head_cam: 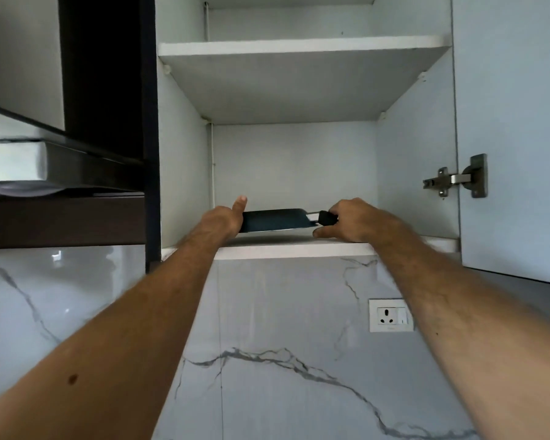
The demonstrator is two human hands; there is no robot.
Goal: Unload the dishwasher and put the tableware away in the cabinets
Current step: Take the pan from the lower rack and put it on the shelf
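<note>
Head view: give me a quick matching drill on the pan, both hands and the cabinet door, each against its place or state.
1. pan
2. left hand
3. right hand
4. cabinet door

A. swung open, at right
B. gripping the black handle
C. low over the bottom shelf
D. flat against the pan's rim, thumb up

Pairs: 1-C, 2-D, 3-B, 4-A

One dark pan [273,220], two hands, two cabinet shelves, one wall socket [391,315], one hinge [454,180].
</note>
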